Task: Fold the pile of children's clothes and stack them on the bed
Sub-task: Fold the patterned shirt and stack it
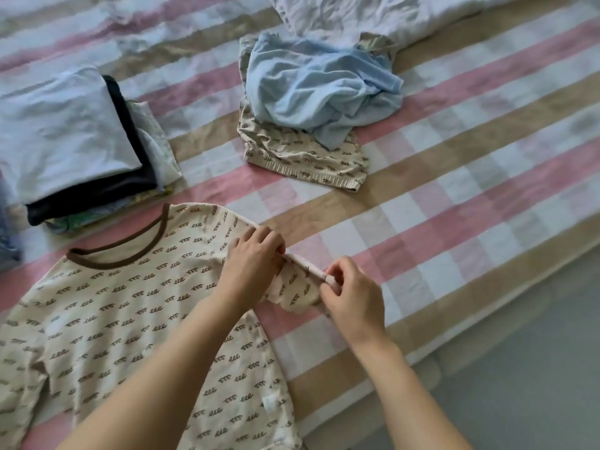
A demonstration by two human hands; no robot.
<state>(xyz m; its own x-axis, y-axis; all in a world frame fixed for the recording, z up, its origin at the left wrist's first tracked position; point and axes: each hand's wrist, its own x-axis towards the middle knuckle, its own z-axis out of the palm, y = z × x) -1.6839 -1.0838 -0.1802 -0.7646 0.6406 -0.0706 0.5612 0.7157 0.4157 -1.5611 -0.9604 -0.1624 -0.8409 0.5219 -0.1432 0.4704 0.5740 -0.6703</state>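
Observation:
A cream children's shirt (136, 319) with brown squiggles and a brown collar lies spread flat on the bed, front left. My left hand (251, 258) grips its right sleeve near the shoulder. My right hand (350, 293) pinches the same sleeve at its cuff end. A stack of folded clothes (68, 138), pale blue on top with a dark garment beneath, sits at the left. A crumpled light blue garment (321, 86) lies on matching cream patterned shorts (305, 157) in the middle of the bed.
The bed cover (454, 164) is striped in pink, tan and white checks. A rumpled white sheet (357, 14) lies at the top. The bed's edge runs diagonally at the right, with grey floor (535, 384) beyond it.

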